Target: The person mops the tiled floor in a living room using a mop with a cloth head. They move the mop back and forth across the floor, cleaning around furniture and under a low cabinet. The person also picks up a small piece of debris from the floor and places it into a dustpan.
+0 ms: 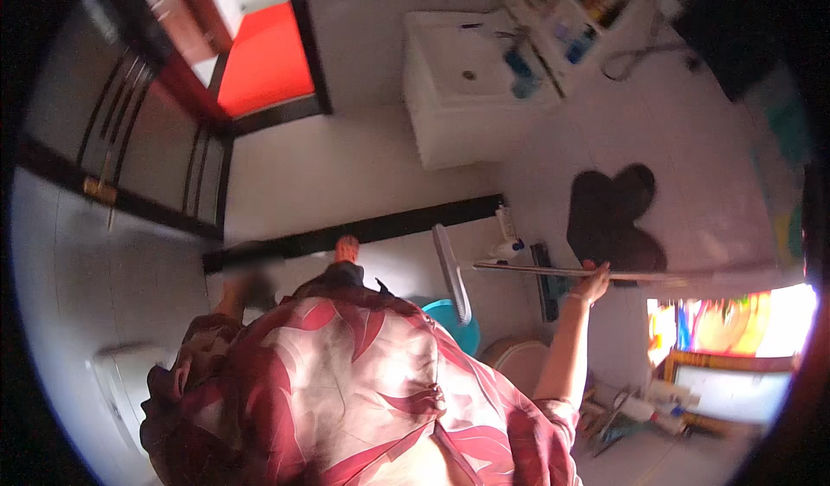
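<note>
My right hand (593,285), at the right of the head view, is closed around a long metal pole (540,271) held nearly level. By the pole's left end is a long pale grey flat mop head (451,274), tilted over a turquoise bucket (454,328). I cannot tell whether pole and head are joined. My left hand (246,287) is at the left, beside my patterned red clothing, dark and blurred, so its fingers are unclear. A bare foot (347,248) shows by a dark floor strip.
A white washbasin (441,79) stands at the top, beside a shelf of bottles (588,10). A glass-panelled door (130,136) and a doorway with a red mat (264,62) are upper left. A white fixture (117,378) is lower left; a round brown object (506,356) sits beside the bucket.
</note>
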